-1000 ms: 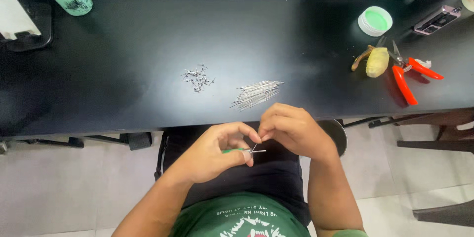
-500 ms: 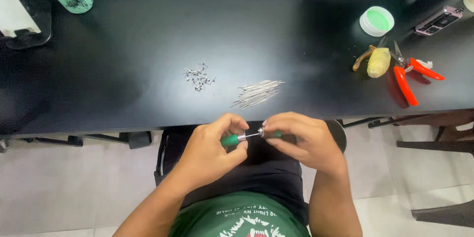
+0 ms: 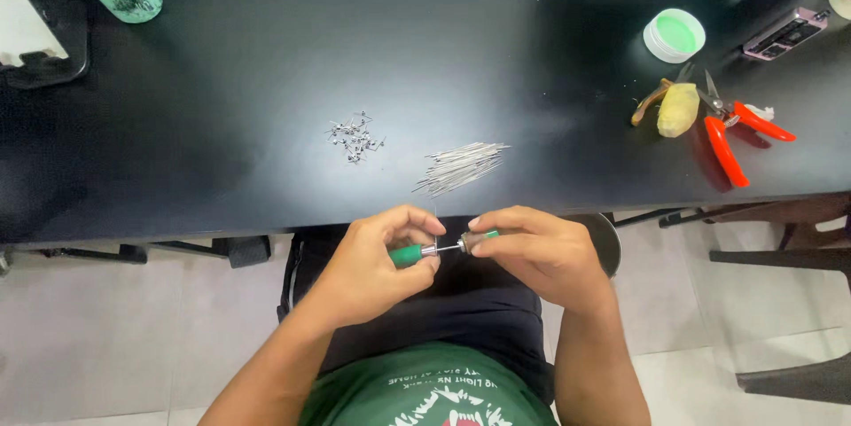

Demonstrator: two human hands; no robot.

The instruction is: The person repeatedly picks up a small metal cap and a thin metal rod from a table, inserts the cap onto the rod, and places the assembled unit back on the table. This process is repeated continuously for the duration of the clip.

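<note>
Your left hand (image 3: 372, 262) pinches the small green-handled metal pin tool (image 3: 417, 254), its axis running left-right off the table's (image 3: 266, 125) near edge, while your right hand (image 3: 541, 253) clamps its right-side tip.

The tool (image 3: 441, 250) looks like glossy green plastic with a bright metal shaft. The pins (image 3: 459, 166) and small parts (image 3: 355, 136) shine like bare metal. The table (image 3: 266, 80) is smooth, matt black. The snips (image 3: 731, 129) have glossy red plastic grips. The shirt (image 3: 425, 390) is green cloth.
</note>
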